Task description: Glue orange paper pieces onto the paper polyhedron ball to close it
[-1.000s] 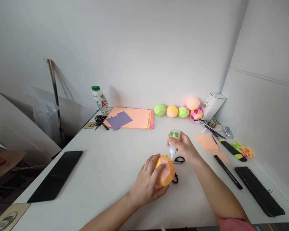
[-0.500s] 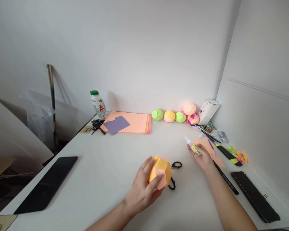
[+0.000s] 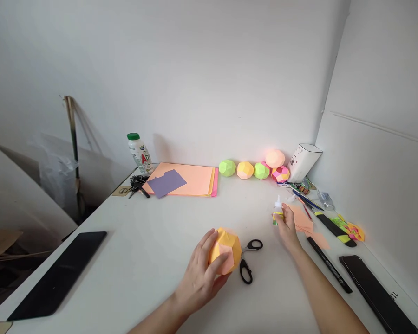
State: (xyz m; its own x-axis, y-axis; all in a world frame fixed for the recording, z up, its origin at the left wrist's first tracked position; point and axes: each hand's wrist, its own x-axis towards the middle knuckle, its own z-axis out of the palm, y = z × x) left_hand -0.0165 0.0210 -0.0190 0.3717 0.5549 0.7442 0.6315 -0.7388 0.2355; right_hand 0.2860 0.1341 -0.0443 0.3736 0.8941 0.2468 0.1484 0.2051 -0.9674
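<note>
My left hand [image 3: 204,269] is wrapped round a faceted paper ball [image 3: 228,248], yellow-orange with a peach face under my thumb. The ball is held at the near middle of the table. Beside it lie scissors [image 3: 246,271] with black handles, their blades partly hidden behind the ball. To the right, my right hand [image 3: 287,227] grips a small glue bottle [image 3: 277,213] with a white pointed nozzle and a yellow-green label. The bottle is upright at the table, nozzle up; whether its base rests on the surface I cannot tell. Peach paper pieces [image 3: 301,219] lie just right of it.
Several finished paper balls [image 3: 245,170] line the back wall beside a white box [image 3: 303,162]. Stacked coloured sheets [image 3: 195,178] and a white bottle [image 3: 140,155] stand back left. A black tablet [image 3: 61,273] lies left; a cutter [image 3: 335,228], marker [image 3: 329,264] and phone [image 3: 378,294] lie right.
My right hand has turned the glue bottle from tilted to upright and lowered it slightly. My left hand, still around the ball, has shifted a little left, showing more of the scissors.
</note>
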